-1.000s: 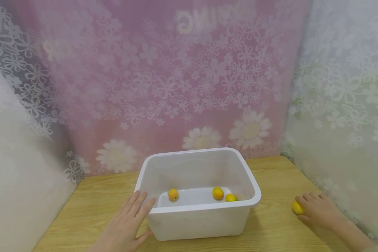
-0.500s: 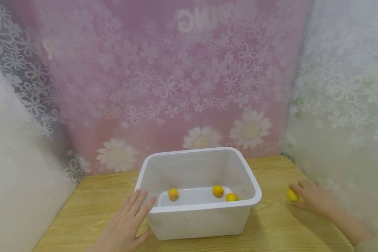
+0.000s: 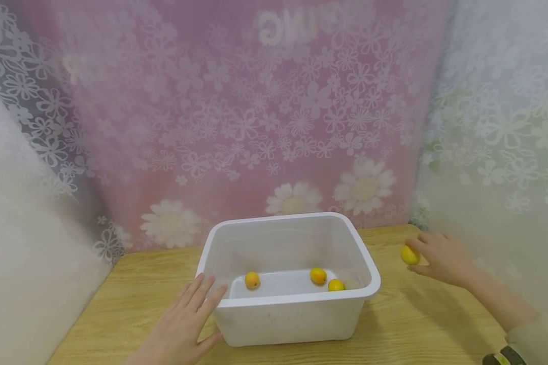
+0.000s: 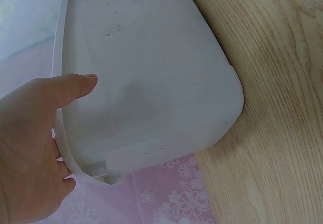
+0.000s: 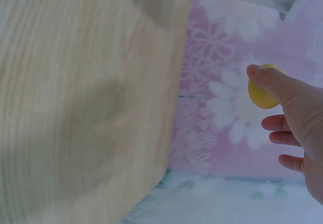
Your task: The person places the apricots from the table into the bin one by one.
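Observation:
A white plastic tub (image 3: 297,324) stands on the wooden table. Inside lie a small orange-yellow fruit (image 3: 252,280) at the left and two more at the right, an upper fruit (image 3: 318,276) and a lower fruit (image 3: 336,285) partly hidden by the front rim. My left hand (image 3: 182,317) rests at the tub's front left corner, fingers spread and fairly straight, thumb along the outer wall (image 4: 146,77). Right of the tub, my right hand (image 3: 443,258) pinches a small yellow fruit (image 3: 410,255) between thumb and fingers, above the table; the other fingers are spread loosely in the right wrist view.
The wooden table (image 3: 132,294) reaches back to a pink flower-print sheet (image 3: 237,126). A pale flowered sheet (image 3: 493,126) hangs close on the right, a whitish sheet (image 3: 32,228) on the left. A dark band (image 3: 504,357) shows at the right sleeve.
My right hand has lifted the yellow fruit off the table and carried it up, away from me and left toward the tub. My left hand has stayed at the tub's corner.

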Available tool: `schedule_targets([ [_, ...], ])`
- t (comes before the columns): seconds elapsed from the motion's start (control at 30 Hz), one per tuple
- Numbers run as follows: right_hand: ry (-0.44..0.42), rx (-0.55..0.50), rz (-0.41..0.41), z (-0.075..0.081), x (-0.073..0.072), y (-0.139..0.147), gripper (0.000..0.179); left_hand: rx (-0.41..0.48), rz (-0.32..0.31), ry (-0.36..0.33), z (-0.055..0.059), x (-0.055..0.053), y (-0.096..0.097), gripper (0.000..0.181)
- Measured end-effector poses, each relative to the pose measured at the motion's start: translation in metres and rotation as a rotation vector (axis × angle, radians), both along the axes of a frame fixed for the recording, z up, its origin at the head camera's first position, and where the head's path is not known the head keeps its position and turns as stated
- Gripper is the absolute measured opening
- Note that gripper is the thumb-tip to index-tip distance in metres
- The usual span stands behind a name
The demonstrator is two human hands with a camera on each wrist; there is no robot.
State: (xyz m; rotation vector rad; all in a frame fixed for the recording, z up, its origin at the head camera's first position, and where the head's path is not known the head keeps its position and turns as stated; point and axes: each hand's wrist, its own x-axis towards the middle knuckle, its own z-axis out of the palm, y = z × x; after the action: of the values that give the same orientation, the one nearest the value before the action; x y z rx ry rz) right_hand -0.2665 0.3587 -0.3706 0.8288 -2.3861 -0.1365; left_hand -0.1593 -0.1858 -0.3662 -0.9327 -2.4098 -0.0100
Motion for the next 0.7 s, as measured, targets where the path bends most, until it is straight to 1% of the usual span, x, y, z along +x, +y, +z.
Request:
schedule_targets([
  [0.1,0.007,0.007,0.005,0.012,-0.001,-0.008,0.051,-0.005,-0.008,0.002,0.001,0.000,0.000,0.082],
  [0.17,0.016,0.008,0.013,0.020,-0.003,-0.013,0.050,-0.011,-0.004,-0.014,0.003,0.000,-0.001,0.080],
  [0.27,0.026,0.024,0.013,0.030,-0.005,-0.021,0.050,-0.012,0.011,-0.056,0.005,0.001,0.000,0.079],
  [0.33,0.020,0.036,0.005,0.036,-0.007,-0.027,0.050,-0.010,0.028,-0.098,0.006,0.003,0.000,0.079],
  [0.43,0.008,0.053,-0.009,0.046,-0.007,-0.036,0.050,-0.019,0.045,-0.121,0.008,0.004,0.001,0.080],
  [0.53,0.019,0.057,0.007,0.055,-0.009,-0.045,0.048,-0.021,0.055,-0.145,0.008,0.005,0.001,0.081],
  [0.7,0.054,0.053,0.050,0.070,-0.016,-0.059,0.049,-0.027,0.055,-0.154,0.008,0.004,0.001,0.081],
])
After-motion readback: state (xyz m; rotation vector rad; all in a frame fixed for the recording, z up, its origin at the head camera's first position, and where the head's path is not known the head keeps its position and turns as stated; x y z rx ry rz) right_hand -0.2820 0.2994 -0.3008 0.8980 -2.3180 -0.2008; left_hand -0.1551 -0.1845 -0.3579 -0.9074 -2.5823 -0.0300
